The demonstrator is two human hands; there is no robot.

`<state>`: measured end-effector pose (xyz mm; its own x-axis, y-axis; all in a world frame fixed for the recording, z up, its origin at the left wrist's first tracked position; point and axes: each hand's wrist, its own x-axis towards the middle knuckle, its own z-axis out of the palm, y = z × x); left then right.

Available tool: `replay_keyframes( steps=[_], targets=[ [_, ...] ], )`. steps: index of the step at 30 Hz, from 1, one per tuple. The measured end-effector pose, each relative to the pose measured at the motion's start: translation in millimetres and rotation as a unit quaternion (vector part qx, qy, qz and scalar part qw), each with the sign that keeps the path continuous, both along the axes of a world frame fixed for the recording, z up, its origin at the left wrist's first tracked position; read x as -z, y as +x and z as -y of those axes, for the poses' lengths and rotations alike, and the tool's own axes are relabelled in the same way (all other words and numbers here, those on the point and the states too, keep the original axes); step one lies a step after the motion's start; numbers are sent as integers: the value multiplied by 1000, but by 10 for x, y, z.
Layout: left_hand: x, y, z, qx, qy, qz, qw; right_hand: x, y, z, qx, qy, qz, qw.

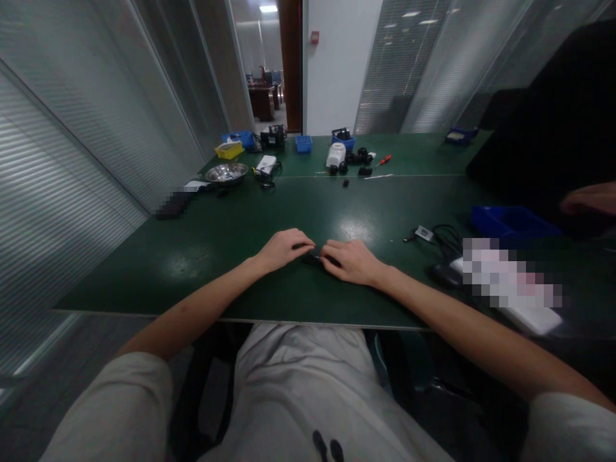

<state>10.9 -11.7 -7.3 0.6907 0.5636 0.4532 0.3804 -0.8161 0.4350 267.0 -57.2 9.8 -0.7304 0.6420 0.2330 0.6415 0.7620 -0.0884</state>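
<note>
- Resting on the green table (pixel 202 256) near the middle of its near edge, the left hand (pixel 282 249) and the right hand (pixel 351 262) meet over a small black part (pixel 312 259).
- The left fingers curl together, the thumb and forefinger pinching a thin dark piece (pixel 302 246); the right fingers close on the black part from the other side, pressing it to the surface.
- Most of the part is hidden by the hands, so its shape cannot be told; it looks small, rigid and light, probably plastic or metal.
- Being so small, it is likely to slip or roll from the fingertips, so a pinch at both ends, low to the table, suits it best.
- Toward the right edge lie a black cable (pixel 445 236) and a blue bin (pixel 510 221), with another person's hand (pixel 590 197) beyond.
- At the far edge stand a metal bowl (pixel 226 172), a yellow tray (pixel 229 149) and a red screwdriver (pixel 384 160).
</note>
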Motion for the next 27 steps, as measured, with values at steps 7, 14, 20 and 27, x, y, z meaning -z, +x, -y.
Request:
replay_keyframes(
  steps=[7, 14, 20, 27],
  targets=[
    [37, -8, -35, 15, 1, -31, 999, -22, 1, 17, -30, 8, -6, 999],
    [-156, -17, 156, 7, 0, -34, 999, -26, 45, 5, -44, 9, -37, 998],
    [-150, 22, 239, 34, -6, -81, 996, -5, 83, -17, -65, 33, -82, 994],
    [-74, 35, 206, 20, -33, -62, 997, -24, 79, 12, -65, 41, -95, 992]
  ],
)
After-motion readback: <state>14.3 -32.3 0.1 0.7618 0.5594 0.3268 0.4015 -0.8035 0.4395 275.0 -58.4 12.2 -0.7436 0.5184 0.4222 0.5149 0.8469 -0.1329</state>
